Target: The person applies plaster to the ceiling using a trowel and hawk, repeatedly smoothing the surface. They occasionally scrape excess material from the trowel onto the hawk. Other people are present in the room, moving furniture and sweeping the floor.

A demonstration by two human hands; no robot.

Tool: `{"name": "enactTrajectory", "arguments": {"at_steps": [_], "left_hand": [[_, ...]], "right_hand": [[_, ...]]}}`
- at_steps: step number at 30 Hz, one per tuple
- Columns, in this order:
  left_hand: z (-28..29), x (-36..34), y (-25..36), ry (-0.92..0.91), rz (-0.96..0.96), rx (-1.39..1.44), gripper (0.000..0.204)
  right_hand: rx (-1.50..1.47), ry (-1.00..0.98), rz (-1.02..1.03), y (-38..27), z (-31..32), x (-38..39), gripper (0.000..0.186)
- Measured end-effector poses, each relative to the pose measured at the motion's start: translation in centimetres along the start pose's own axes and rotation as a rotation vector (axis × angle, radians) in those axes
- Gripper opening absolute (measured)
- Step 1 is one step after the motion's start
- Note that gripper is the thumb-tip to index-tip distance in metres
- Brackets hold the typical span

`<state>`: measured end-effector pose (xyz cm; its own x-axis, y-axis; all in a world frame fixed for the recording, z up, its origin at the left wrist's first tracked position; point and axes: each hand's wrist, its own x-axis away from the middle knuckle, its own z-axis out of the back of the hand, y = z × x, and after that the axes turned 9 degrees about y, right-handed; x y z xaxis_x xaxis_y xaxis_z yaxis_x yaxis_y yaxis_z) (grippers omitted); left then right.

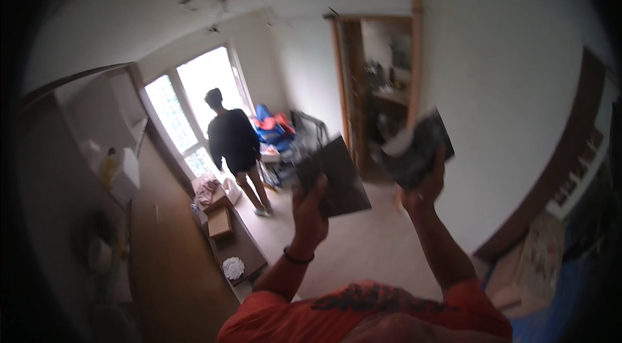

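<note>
Both of my arms reach up in front of me, each hand raised with a flat panel in it. My left hand (310, 217) is closed on the edge of a dark, squarish panel (337, 178) that is tilted. In my right hand (424, 191) is a second thin panel (421, 145), dark grey with a pale curved patch on its face. My fingers wrap its lower right side. The two panels are apart from each other. Blur hides what their surfaces are made of.
A person in dark clothes (233, 139) stands by the bright window (210, 77). Blue and red bundles (275, 129) are heaped beside them. A low cabinet (243, 246) carries a box (220, 223) and a white round ornament (233, 268). Ahead is an open doorway (338, 71).
</note>
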<state>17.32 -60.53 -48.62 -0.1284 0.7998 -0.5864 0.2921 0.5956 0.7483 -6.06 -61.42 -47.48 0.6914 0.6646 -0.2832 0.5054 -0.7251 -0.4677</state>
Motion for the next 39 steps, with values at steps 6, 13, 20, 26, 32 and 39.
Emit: {"name": "enactTrajectory", "arguments": {"at_steps": [6, 13, 20, 26, 32, 39], "left_hand": [[-6.1, -0.4, 5.3, 0.061, 0.274, 0.470, 0.034], [-6.5, 1.2, 2.4, 0.069, 0.217, 0.329, 0.026], [-8.5, -3.7, 6.8, 0.459, -0.091, 0.673, 0.038], [-6.1, -9.7, 22.3, 1.306, -1.303, -0.598, 0.034], [-10.7, -12.6, 37.1, 1.008, -1.596, -0.016, 0.040], [-13.0, -18.8, 41.2, 1.246, -1.807, -0.500, 0.059]], "right_hand": [[-0.118, -0.051, -0.072, -3.3, -4.7, 2.0, 0.058], [0.361, -0.134, -0.035, -5.6, -4.5, 2.8, 0.053], [1.003, -0.677, 0.039, -11.3, -3.7, 3.4, 0.043], [0.999, -0.553, 0.035, -12.7, -1.9, 3.0, 0.055], [0.896, -0.522, 0.080, -12.6, -0.7, 2.4, 0.054], [0.999, -0.531, -0.099, -14.0, 0.7, 1.3, 0.056]]}}
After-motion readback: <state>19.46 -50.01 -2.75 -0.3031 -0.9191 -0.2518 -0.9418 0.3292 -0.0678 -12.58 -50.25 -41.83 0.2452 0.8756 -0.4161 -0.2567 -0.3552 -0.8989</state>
